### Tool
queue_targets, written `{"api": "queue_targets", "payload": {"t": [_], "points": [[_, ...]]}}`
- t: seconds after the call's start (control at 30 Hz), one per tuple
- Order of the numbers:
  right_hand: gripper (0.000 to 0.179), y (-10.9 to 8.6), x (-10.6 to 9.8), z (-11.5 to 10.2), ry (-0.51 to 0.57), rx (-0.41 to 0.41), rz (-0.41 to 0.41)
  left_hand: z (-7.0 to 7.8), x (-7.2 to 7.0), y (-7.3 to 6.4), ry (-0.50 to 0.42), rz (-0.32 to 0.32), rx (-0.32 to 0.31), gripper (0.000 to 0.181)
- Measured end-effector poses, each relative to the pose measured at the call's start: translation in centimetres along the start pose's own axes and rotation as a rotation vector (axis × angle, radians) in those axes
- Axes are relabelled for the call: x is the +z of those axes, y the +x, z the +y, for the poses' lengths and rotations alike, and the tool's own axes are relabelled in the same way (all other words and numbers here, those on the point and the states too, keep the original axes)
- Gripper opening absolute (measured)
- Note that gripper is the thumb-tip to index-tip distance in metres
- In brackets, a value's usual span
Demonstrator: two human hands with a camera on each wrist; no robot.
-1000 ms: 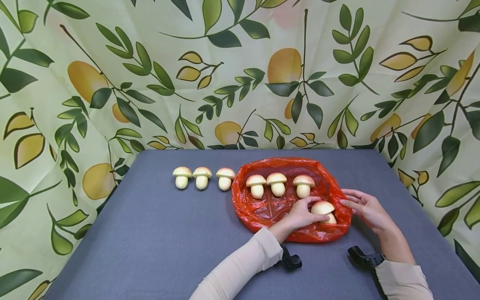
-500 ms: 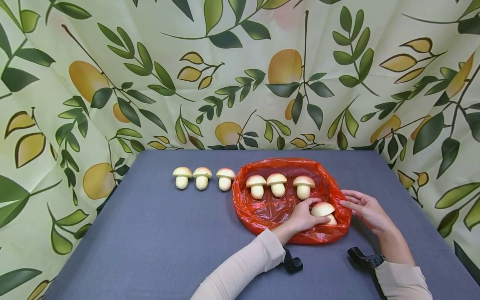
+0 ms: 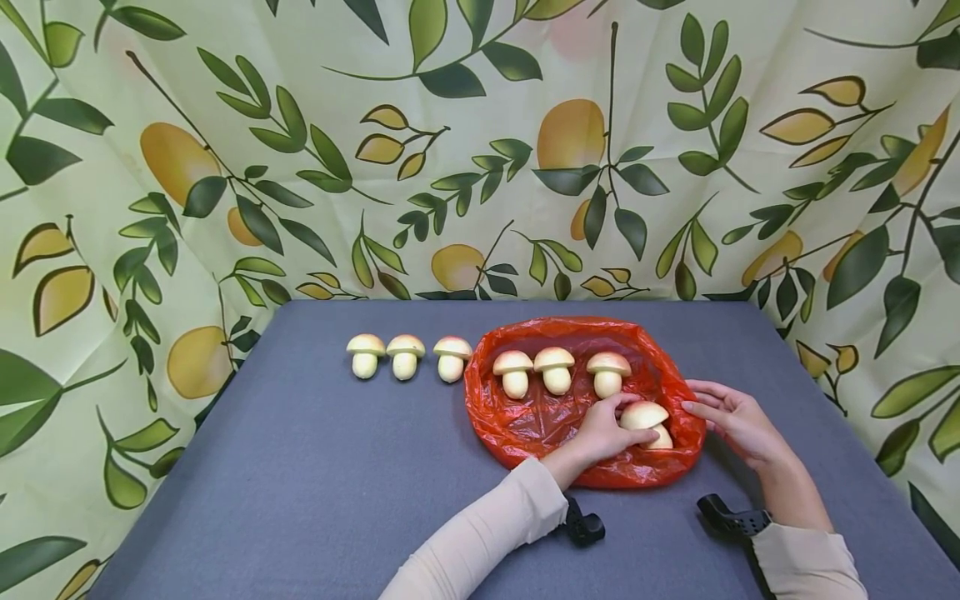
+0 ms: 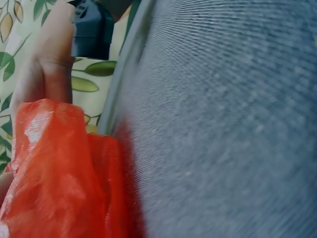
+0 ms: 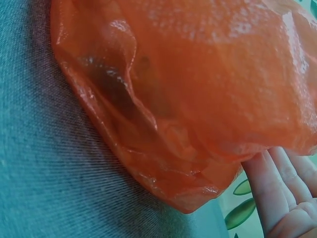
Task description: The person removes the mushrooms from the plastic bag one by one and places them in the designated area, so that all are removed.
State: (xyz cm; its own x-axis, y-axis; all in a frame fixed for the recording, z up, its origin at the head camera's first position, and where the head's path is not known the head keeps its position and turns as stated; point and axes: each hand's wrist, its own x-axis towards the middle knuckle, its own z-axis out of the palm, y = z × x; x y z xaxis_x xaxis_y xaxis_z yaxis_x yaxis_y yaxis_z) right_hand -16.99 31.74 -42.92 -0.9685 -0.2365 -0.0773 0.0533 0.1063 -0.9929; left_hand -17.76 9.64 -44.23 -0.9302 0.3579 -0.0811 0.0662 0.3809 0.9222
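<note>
A red plastic bag (image 3: 525, 425) lies spread wide on the table, its mouth facing up. Inside it, my left hand (image 3: 603, 432) grips a toy mushroom (image 3: 643, 416) with a pale stem and reddish-yellow cap, near the bag's right front side. Three similar mushrooms (image 3: 556, 372) lie in a row further back in the bag. At the right side of the rim, my right hand (image 3: 741, 425) pinches the plastic between thumb and fingers. The bag (image 4: 59, 168) covers most of the left hand in the left wrist view. In the right wrist view, fingers (image 5: 267, 183) reach the bag's edge.
Three more toy mushrooms (image 3: 405, 358) lie in a row left of the bag, the nearest close to its rim. A grey cloth-covered table (image 3: 315, 483) fills the foreground. Behind it hangs a leaf-patterned curtain (image 3: 480, 108). Black camera mounts (image 3: 581, 525) sit on both wrists.
</note>
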Motion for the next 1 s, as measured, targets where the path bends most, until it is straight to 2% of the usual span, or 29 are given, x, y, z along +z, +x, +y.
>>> {"api": "queue_targets", "payload": {"t": [0.23, 0.57, 1.0], "points": [[0.033, 0.0, 0.1, -0.1, -0.014, -0.006, -0.008, 0.3, -1.0, 0.1, -0.040, 0.024, 0.020, 0.053], [0.033, 0.0, 0.2, -0.1, -0.003, -0.006, -0.015, 0.5, -2.1, 0.0, -0.130, 0.019, 0.012, 0.053], [0.033, -0.1, 0.2, 0.0, 0.025, -0.015, -0.027, 1.3, -3.8, -0.8, -0.172, -0.003, 0.013, 0.053]]}}
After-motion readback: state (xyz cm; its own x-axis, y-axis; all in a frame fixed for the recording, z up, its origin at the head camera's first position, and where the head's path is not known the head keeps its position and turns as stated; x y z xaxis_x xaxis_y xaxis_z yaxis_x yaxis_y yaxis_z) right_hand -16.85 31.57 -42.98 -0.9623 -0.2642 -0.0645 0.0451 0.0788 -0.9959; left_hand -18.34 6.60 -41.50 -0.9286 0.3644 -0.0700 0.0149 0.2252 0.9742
